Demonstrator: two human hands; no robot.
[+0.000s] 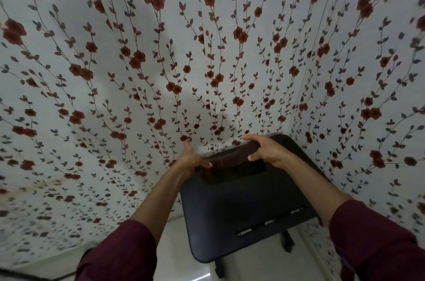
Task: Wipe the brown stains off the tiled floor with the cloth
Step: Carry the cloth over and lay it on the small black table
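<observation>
- Both hands reach forward over a small black rectangular table (241, 207), each holding one end of a dark brown folded cloth (230, 158).
- Left hand (192, 158): fingers curled round the cloth's left end, thumb lying across the top of it; index finger pointing up toward the wall.
- Right hand (269, 149): thumb and fingers closed on the cloth's right end, pinching it from above and below.
- Cloth stretched in a band between the two hands, above the far part of the table top; whether it touches the top, cannot tell.
- Dark rectangular patch on the table top just below the cloth, probably its shadow or a recess; unclear which.
- Both forearms bare, maroon sleeves (377, 246) pushed up near the elbows.
- Table stands in a corner, close against white wallpaper with red flowers and dark leafy vines (138, 62) on the walls behind and to the right.
- Black table leg (287, 240) visible under the near right edge.
- Pale glossy floor (184, 269) shows below the table, between the arms; no brown stains distinguishable there.
- A faint brownish streak sits low on the left wall (46, 185).
</observation>
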